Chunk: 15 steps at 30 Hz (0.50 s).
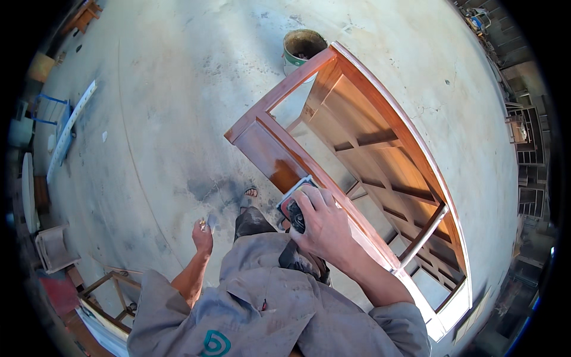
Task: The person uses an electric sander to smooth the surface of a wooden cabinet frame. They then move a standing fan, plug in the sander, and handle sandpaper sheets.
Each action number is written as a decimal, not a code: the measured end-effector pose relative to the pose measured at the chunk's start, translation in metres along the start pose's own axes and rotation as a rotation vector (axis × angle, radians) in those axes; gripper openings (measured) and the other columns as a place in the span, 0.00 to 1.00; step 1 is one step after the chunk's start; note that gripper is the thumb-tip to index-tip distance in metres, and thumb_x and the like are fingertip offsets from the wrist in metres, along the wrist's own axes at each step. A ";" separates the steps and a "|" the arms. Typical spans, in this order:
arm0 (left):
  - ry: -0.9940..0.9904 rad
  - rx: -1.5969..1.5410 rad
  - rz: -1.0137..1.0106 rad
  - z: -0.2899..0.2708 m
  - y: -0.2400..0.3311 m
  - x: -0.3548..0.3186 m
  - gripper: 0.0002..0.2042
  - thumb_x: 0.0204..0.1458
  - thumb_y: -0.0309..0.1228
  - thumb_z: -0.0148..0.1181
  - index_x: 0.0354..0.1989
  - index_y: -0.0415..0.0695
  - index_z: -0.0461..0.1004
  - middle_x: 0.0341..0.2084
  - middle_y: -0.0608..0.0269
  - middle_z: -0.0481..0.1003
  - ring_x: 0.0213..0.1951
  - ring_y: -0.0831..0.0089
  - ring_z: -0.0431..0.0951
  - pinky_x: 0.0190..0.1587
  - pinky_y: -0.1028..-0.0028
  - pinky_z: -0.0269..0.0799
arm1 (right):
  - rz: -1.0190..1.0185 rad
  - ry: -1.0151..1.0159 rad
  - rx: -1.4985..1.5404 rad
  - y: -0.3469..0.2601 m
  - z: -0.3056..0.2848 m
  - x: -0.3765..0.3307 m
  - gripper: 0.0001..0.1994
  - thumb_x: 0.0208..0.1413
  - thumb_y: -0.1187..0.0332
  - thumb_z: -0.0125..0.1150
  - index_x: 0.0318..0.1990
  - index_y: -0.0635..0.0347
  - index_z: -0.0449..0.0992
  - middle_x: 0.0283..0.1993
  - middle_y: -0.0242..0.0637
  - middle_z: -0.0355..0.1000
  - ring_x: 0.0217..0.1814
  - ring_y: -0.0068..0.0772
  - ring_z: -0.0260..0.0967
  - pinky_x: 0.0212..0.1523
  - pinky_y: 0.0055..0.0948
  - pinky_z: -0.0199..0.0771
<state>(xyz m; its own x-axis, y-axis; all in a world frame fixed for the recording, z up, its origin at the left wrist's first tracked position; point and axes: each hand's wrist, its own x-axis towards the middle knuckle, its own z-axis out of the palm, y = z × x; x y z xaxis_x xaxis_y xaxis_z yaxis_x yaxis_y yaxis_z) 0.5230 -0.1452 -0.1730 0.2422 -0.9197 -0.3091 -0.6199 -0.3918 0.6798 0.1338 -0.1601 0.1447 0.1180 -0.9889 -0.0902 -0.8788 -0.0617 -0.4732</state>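
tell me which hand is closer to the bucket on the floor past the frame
Right. The right hand presses a sander on the wooden frame, whose far end reaches the bucket. The left hand hangs farther back, pinching a small piece.

You are seeing no packages, signs or screens here; only a teal round emblem (215, 344) is showing on your grey shirt's lower chest.

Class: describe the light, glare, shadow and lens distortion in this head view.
Head view: daylight falls evenly on the concrete floor; a glossy glare patch shines on the wooden frame near the right hand; a soft dark patch lies on the floor by the foot; the fisheye bends the frame's straight rails and blackens the corners.
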 end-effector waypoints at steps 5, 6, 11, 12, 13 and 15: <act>-0.097 0.105 -0.008 -0.025 -0.007 0.072 0.18 0.52 0.22 0.55 0.53 0.37 0.72 0.43 0.46 0.78 0.47 0.55 0.79 0.49 0.63 0.73 | 0.003 0.054 0.034 -0.028 0.009 0.078 0.33 0.36 0.63 0.72 0.53 0.56 0.66 0.52 0.39 0.65 0.54 0.46 0.65 0.44 0.41 0.76; -0.092 0.092 0.014 -0.031 -0.008 0.089 0.18 0.52 0.22 0.55 0.52 0.37 0.72 0.43 0.46 0.78 0.47 0.55 0.79 0.49 0.63 0.73 | 0.003 0.054 0.025 -0.030 0.012 0.090 0.33 0.36 0.63 0.73 0.53 0.56 0.66 0.52 0.39 0.65 0.54 0.45 0.64 0.44 0.41 0.76; -0.093 0.101 0.082 -0.062 -0.003 0.170 0.18 0.52 0.21 0.55 0.53 0.35 0.71 0.42 0.46 0.78 0.46 0.57 0.80 0.49 0.65 0.72 | -0.049 0.124 -0.031 -0.043 0.017 0.133 0.28 0.39 0.64 0.71 0.49 0.58 0.65 0.48 0.38 0.64 0.52 0.43 0.65 0.38 0.38 0.78; -0.099 0.080 0.090 -0.062 0.007 0.188 0.18 0.52 0.21 0.55 0.54 0.35 0.71 0.43 0.46 0.78 0.46 0.57 0.80 0.50 0.65 0.72 | -0.039 0.125 -0.022 -0.046 0.016 0.139 0.29 0.39 0.64 0.71 0.49 0.58 0.65 0.48 0.38 0.64 0.52 0.43 0.65 0.38 0.38 0.79; -0.119 0.104 0.097 -0.067 0.017 0.203 0.18 0.53 0.21 0.54 0.55 0.34 0.70 0.43 0.48 0.78 0.44 0.62 0.80 0.44 0.67 0.75 | -0.029 0.128 -0.012 -0.049 0.017 0.143 0.29 0.39 0.64 0.71 0.50 0.58 0.65 0.47 0.38 0.64 0.53 0.43 0.65 0.38 0.37 0.79; -0.163 0.035 0.131 -0.061 0.068 0.223 0.19 0.54 0.21 0.54 0.55 0.34 0.69 0.42 0.49 0.78 0.43 0.66 0.79 0.39 0.70 0.75 | 0.000 0.128 -0.053 -0.050 0.020 0.150 0.29 0.39 0.64 0.72 0.50 0.58 0.65 0.47 0.38 0.64 0.53 0.42 0.65 0.38 0.37 0.79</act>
<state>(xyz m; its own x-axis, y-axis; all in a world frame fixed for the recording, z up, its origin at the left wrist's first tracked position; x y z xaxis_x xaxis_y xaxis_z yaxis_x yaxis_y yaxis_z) 0.5802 -0.3787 -0.1548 0.0360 -0.9450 -0.3251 -0.6641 -0.2657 0.6989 0.2048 -0.3030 0.1372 0.0611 -0.9978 0.0242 -0.9024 -0.0656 -0.4260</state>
